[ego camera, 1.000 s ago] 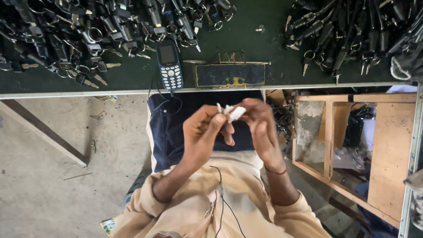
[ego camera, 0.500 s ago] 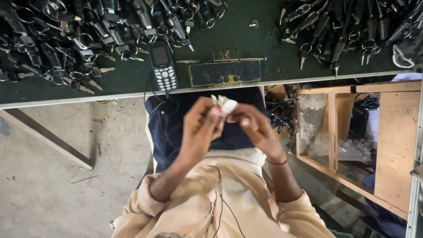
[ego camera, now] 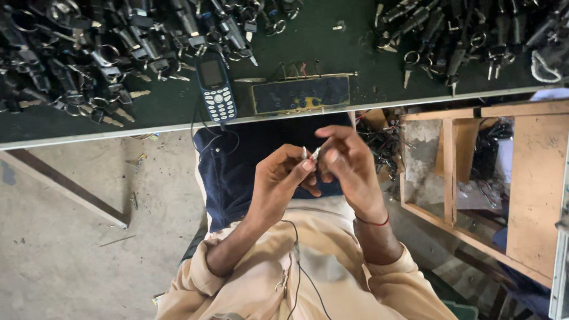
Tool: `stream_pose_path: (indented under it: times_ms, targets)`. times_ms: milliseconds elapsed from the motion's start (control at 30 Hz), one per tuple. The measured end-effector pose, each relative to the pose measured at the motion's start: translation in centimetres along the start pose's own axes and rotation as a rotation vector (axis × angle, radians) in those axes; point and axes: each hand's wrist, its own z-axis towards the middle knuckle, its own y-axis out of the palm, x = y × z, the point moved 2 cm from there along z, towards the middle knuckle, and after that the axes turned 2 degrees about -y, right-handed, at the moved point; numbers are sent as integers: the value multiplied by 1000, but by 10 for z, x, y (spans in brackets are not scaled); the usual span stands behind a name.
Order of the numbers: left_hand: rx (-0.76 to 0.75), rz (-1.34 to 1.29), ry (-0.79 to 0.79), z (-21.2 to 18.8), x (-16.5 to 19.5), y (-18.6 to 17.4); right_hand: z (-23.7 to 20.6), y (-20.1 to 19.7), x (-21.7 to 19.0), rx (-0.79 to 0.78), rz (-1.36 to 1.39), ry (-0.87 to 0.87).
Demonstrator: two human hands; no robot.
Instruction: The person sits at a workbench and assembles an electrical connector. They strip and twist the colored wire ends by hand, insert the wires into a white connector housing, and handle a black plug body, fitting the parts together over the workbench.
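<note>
Both hands have dropped lower over the lap; the left hand (ego camera: 281, 178) and right hand (ego camera: 349, 163) pinch a small silvery metal piece (ego camera: 313, 154) together, below the dark green table's edge (ego camera: 178, 127); the blue keypad phone (ego camera: 216, 89) lies unmoved.

The left hand (ego camera: 284, 181) and the right hand (ego camera: 347, 163) meet over the lap, just below the edge of the dark desk (ego camera: 296, 53). Together they pinch a small silvery part (ego camera: 312, 154) between the fingertips. On the desk lie a blue phone (ego camera: 216, 89) and a flat dark board (ego camera: 301, 95), with piles of keys (ego camera: 89, 53) at the left and at the right. A wooden frame (ego camera: 504, 178) stands at the right.
</note>
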Motion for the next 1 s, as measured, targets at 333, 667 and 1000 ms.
stream_pose_path:
  times_ms: [333,667,1000]
  targets:
    - [122,-85,-91,0,-2,-5,-5,8,-3,10,-120,10]
    - [98,115,-76,-1,3,-2,3,-3,5,148,-258,156]
    - [157,269,-106,16,0,1,15,-23,33,157,340,246]
